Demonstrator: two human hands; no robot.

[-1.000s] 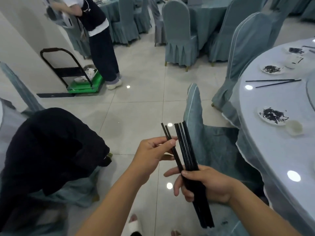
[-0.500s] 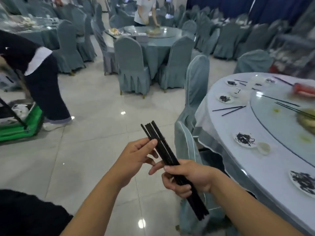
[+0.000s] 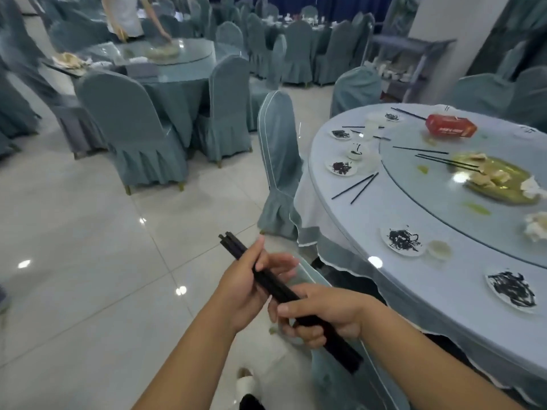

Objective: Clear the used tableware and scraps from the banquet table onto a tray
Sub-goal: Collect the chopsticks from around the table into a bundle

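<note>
Fingers (image 3: 302, 332) of the right hand (image 3: 322, 316) are curled round the lower part of a bundle of black chopsticks (image 3: 276, 288), with the thumb laid across the top. The left hand (image 3: 245, 291) holds the same bundle higher up, its thumb on one side and its fingers on the other, so both hands grasp it. The bundle slants from upper left to lower right, held in the air over the tiled floor (image 3: 88, 261), beside the desk and not touching it.

To the right stands the round desk (image 3: 414, 291) under a pale cloth, with a glass turntable (image 3: 429, 208) in its middle. Near the desk's edge lie small white plates with dark scraps (image 3: 402, 241) (image 3: 512, 288) (image 3: 342, 167), and a small cup (image 3: 440, 248) sits just beside the nearest one. A loose pair of chopsticks (image 3: 355, 187) lies on the cloth between two plates. More chopsticks (image 3: 447, 162) rest on the turntable, reaching to a yellowish platter of leftovers (image 3: 491, 179). A red box (image 3: 450, 128) lies on the far side of the turntable. A covered chair (image 3: 278, 149) stands against the desk's left side. Farther back, a second person (image 3: 127, 19) leans over another round table.
</note>
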